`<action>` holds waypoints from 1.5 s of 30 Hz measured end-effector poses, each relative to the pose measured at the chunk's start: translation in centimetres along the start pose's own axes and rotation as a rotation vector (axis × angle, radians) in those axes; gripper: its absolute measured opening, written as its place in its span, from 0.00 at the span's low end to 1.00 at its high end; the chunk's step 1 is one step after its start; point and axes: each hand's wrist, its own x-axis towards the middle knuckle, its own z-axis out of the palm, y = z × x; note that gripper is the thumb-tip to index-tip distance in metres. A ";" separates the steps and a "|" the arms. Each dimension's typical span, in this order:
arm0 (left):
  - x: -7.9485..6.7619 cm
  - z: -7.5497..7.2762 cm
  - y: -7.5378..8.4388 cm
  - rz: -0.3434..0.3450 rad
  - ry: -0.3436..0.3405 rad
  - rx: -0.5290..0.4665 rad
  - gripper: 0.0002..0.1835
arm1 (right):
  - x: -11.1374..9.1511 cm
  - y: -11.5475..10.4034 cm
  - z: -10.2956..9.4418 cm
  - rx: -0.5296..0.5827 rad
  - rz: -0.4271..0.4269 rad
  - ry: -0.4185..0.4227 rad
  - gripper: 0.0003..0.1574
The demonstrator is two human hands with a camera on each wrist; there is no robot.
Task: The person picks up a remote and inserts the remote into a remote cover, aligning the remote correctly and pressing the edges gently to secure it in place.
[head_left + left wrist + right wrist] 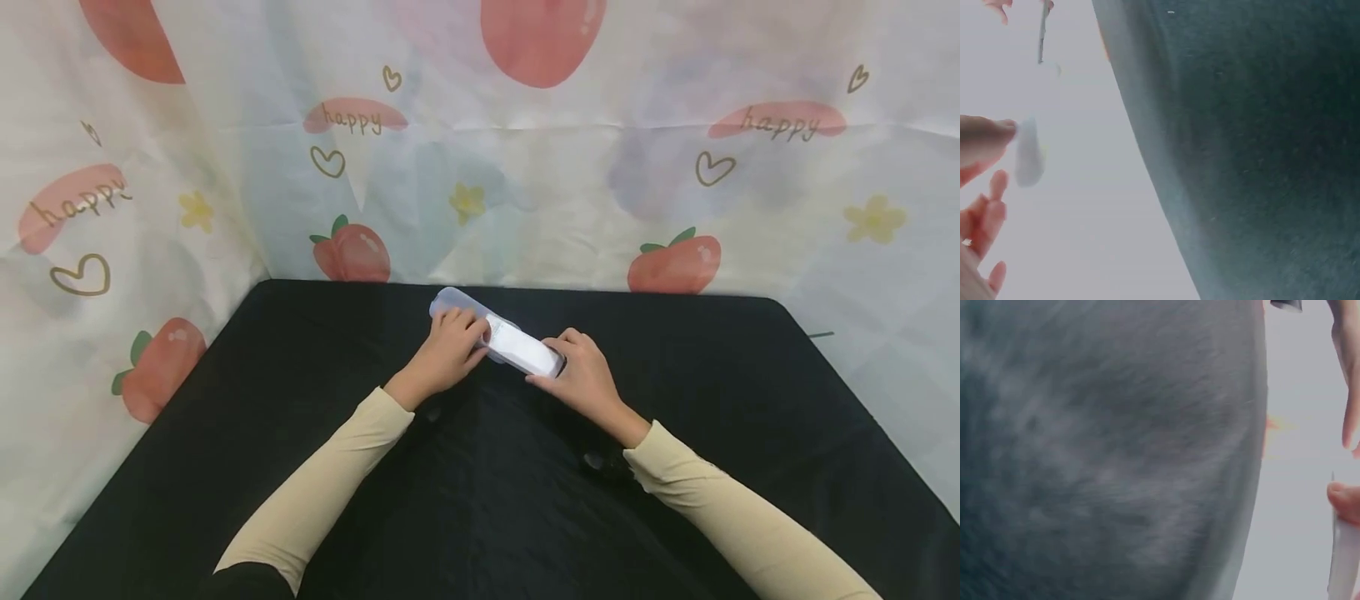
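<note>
From where I stand, the printed cloth (247, 108) with its peaches and gold hearts hangs at the left and runs along behind the black surface (187, 483). A cream left sleeve (322, 479) reaches in from the near edge toward the middle of the far edge. There the left hand (447, 350) has its fingers bent over a pale translucent piece (447, 298), the thumb spread to the near side, so it seems to be gripping across the width, perhaps to keep that end from turning. The piece's rounded tip points toward the far left corner.

Next comes a white slab (525, 350), in line with the pale piece and slanting down toward the right edge. Both sit close to the middle of the far edge; whether they rest on the surface or are lifted, I can't tell. At the slab's right end, the right hand (587, 375) pinches it, thumb along the near side and fingers along the far one. Holding opposite ends probably steadies the pair and leaves the slab's middle uncovered. The right sleeve (727, 500) slants back toward the near right corner.
</note>
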 end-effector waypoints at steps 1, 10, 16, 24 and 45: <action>-0.1 -0.3 0.1 0.015 0.048 -0.004 0.07 | -0.1 -0.2 -0.2 0.010 -0.009 0.031 0.32; -1.2 -1.5 1.6 0.091 0.528 0.043 0.11 | -0.9 -2.0 -2.3 0.119 -0.066 0.256 0.33; -1.1 -1.9 3.2 -0.023 0.502 -0.007 0.10 | -1.2 -3.2 -2.9 0.197 -0.047 0.307 0.33; -0.3 -2.0 5.3 -0.031 0.481 -0.147 0.04 | -1.3 -4.2 -2.8 0.273 0.024 0.308 0.31; -0.9 -3.7 4.0 0.040 0.501 0.058 0.10 | -0.7 -3.3 -4.5 0.144 -0.137 0.418 0.35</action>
